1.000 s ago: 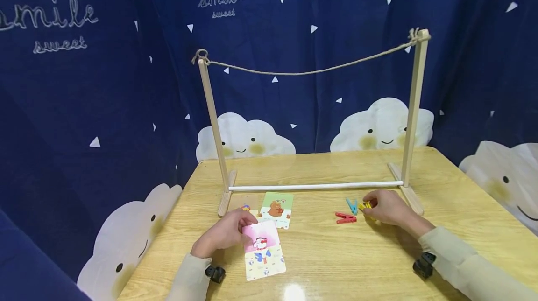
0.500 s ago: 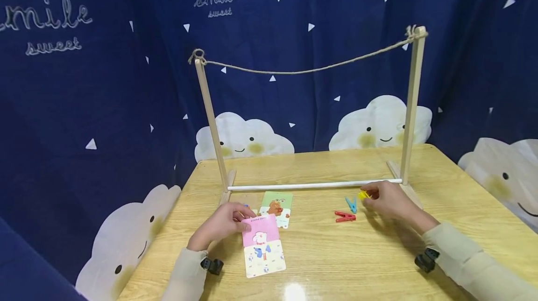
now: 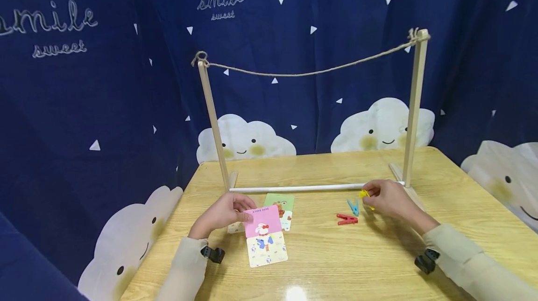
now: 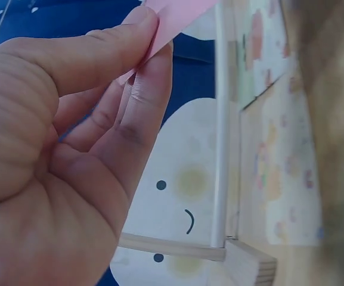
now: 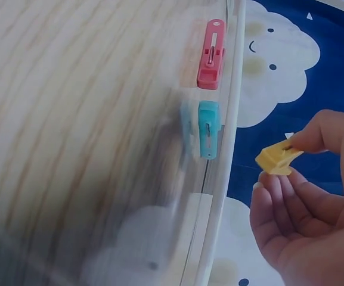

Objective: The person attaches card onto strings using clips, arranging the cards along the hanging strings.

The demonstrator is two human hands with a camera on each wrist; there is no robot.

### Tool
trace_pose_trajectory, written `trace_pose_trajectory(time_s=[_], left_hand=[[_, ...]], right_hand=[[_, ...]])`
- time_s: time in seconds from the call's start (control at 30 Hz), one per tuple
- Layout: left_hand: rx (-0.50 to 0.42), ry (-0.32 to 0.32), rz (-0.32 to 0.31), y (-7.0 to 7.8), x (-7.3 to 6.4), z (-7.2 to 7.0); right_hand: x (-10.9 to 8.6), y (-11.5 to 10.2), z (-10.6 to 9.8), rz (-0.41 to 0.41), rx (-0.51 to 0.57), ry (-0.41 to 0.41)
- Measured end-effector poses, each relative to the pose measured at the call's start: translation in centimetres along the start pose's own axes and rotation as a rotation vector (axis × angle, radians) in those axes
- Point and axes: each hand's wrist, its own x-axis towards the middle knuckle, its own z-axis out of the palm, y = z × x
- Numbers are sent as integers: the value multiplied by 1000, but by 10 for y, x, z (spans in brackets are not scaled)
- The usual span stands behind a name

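Observation:
My left hand (image 3: pixel 222 212) pinches the upper left corner of a pink and cream card (image 3: pixel 265 240) with a white cartoon dog on it. In the left wrist view thumb and finger grip the card's pink edge (image 4: pixel 174 21). My right hand (image 3: pixel 388 198) holds a yellow clothespin (image 5: pixel 276 158) between thumb and fingers, off the tabletop. Just left of that hand lie a blue clothespin (image 3: pixel 354 207) and a red clothespin (image 3: pixel 347 219). Behind the held card lies a green and white bear card (image 3: pixel 286 204); another card (image 3: pixel 236 227) is mostly hidden by my left hand.
A wooden frame stands across the table (image 3: pixel 332 254), with a left post (image 3: pixel 213 123), a right post (image 3: pixel 415 109) and a white bottom rod (image 3: pixel 298 188). A sagging rope (image 3: pixel 294 75) joins the post tops. A dark blue cloud curtain (image 3: pixel 311 25) hangs behind.
The card in my left hand has risen and moved away from me, now covering part of the bear card. My right hand has lifted the yellow clothespin from beside the other clothespins.

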Motion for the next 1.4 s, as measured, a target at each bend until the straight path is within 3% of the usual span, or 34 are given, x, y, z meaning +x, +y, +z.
trace_pose_trajectory(time_s=[0.33,0.77,0.93,1.4], left_hand=[[-28,11,-22,12,12,-17],[-107,119,56,25,25,-34],[-147,167,50,32,31,-40],[-151,164,69,39,39,-44]], right_hand=[[8,-8,1,15,66,-2],[20,-32,-6,-3,135,5],[25,-40,-8,-24,156,3],[25,-53,-5,-18,217,-13]])
